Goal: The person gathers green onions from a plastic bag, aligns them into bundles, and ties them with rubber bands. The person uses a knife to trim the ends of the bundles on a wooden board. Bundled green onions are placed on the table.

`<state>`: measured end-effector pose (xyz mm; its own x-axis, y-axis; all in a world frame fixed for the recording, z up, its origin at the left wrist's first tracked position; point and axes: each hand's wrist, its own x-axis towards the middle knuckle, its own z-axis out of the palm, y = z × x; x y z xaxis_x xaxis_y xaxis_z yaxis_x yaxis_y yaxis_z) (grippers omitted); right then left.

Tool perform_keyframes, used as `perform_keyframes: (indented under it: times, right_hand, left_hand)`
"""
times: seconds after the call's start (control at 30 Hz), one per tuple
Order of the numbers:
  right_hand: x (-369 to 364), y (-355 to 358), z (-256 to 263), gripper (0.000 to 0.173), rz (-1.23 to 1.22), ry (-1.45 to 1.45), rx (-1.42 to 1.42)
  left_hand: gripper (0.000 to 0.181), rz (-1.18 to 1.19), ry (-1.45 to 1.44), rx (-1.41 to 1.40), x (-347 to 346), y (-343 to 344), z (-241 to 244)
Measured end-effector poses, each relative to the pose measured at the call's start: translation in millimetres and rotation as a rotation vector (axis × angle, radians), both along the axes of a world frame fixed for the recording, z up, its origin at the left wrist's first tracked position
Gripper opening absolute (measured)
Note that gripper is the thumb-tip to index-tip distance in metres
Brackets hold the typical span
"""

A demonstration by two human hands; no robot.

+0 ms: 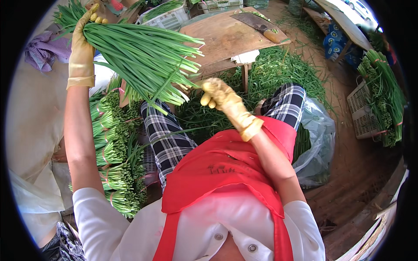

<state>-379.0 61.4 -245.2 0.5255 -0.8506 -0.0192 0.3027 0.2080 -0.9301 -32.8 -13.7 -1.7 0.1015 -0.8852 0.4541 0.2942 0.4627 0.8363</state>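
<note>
My left hand (85,29), in a yellowish rubber glove, grips a large bunch of garlic chives (140,55) near its leafy end at the upper left. The pale stem ends fan out towards the right, over my left knee. A few leaves hang down crosswise from the bunch. Just beyond the stem ends is my gloved right hand (218,94), its fingers curled and blurred. A thin stem tip seems to touch its fingers, but whether it is pinched between them is unclear.
A wooden board table (212,39) ahead carries a broad-bladed knife (256,26). Tied chive bundles (111,150) are stacked at left. Loose green trimmings (281,68) cover the ground under the table. A plastic bag (316,140) and a loaded crate (359,111) stand at right.
</note>
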Motion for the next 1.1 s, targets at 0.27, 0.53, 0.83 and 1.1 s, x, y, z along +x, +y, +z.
perform_keyframes:
  times: [0.27,0.53,0.83,1.1]
  right_hand:
    - [-33,-45,-98,0.032,0.436,1.163,-0.496]
    - [3,-40,18,0.055,-0.616,0.379,-1.288]
    - [13,-64,67,0.046,-0.476,0.111,-1.283]
    - [0,0,72,0.046,-0.436,-0.377,-0.573]
  left_hand:
    - [0.027,0.074,0.096,-0.047,36,7,18]
    - [0.011,0.018,0.149,0.096,17,25,8]
    - [0.024,0.098,0.238,0.247,-19,18,-13]
    - [0.026,0.035,0.245,0.095,-9,30,-27]
